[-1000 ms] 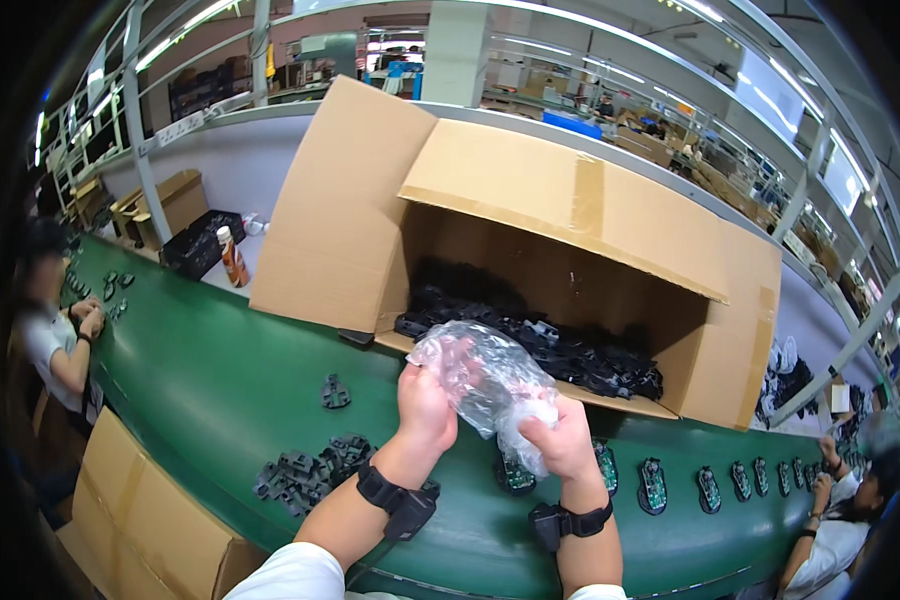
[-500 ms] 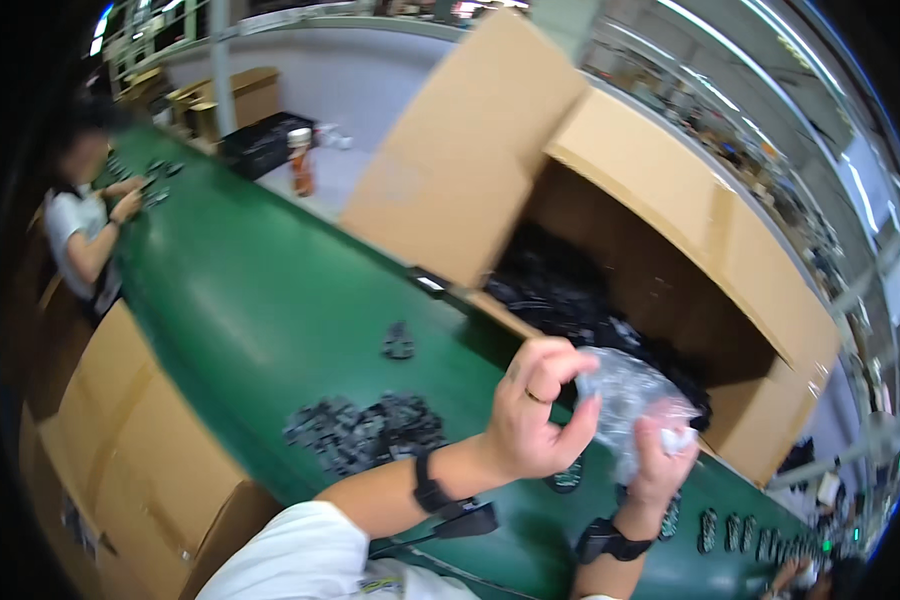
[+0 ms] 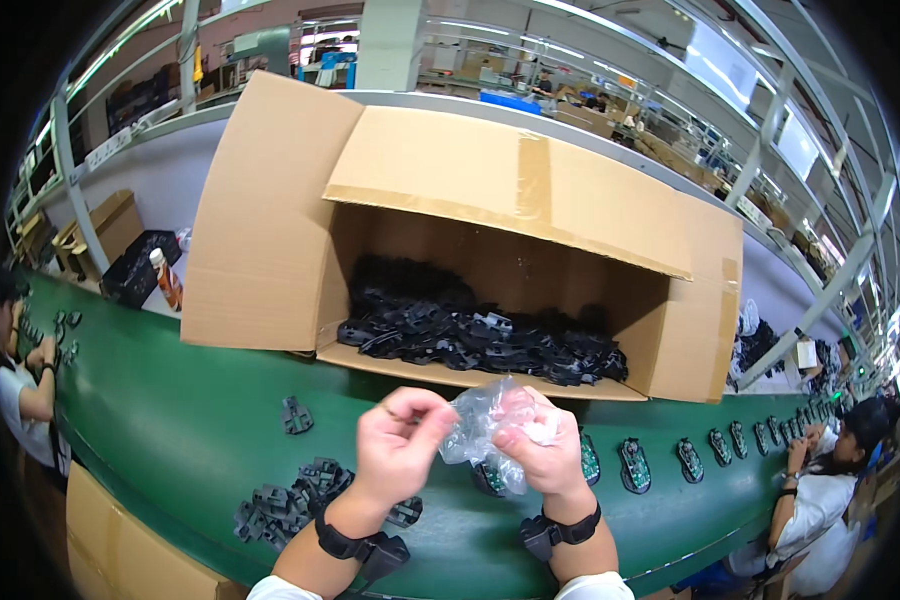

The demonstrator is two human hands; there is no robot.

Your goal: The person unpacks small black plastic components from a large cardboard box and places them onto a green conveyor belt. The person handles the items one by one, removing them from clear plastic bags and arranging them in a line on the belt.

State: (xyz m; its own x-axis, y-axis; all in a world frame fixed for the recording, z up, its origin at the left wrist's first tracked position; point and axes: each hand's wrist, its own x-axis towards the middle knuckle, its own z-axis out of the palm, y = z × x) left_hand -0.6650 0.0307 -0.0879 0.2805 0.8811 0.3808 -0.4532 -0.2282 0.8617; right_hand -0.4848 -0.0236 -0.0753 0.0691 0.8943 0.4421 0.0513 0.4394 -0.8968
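Note:
A crumpled clear plastic bag [image 3: 477, 422] hangs between my two hands, over the green belt and just in front of the big carton. My left hand [image 3: 398, 445] is closed in a pinch at the bag's left edge. Wrapped round the bag's other end, my right hand [image 3: 548, 450] also has some white material by its fingers; I cannot make out what that is. Beneath the bag, partly covered, lies a dark oval housing with a green circuit board [image 3: 489, 480]. Small dark grey plastic parts [image 3: 295, 497] are heaped near my left forearm.
An open cardboard carton [image 3: 450, 160] holds many black plastic parts [image 3: 490, 335]. Oval housings with green boards [image 3: 634, 466] line the green belt [image 3: 170, 400] toward the right. One person works at each side. A bottle [image 3: 167, 280] stands left of the carton.
My view has swung round to the right and levelled, bringing the carton to the middle. Both hands stay on the plastic bag, with the left now pinching its edge.

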